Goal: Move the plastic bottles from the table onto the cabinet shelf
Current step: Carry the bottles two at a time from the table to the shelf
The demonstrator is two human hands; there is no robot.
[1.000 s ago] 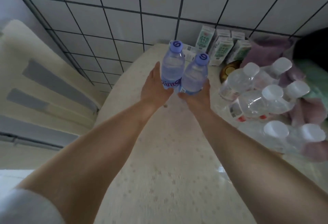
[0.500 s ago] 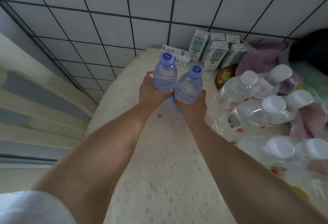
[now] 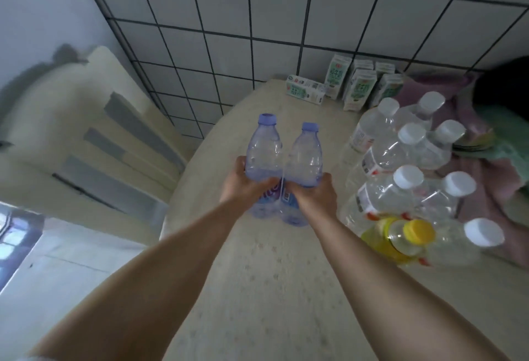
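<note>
My left grip (image 3: pixel 243 189) and right grip (image 3: pixel 315 197) each hold 1 blue bottle (image 3: pixel 264 157), touching, above the counter (image 3: pixel 257 289). Right of them about 9 clear bottles (image 3: pixel 400 189) wait; no shelf shows, so most remains.

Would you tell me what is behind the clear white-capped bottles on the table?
Behind the white-capped bottles lie pink cloth and green cloth, with milk cartons standing by the tiled wall. The bottles hide whatever lies lower down between them.
</note>
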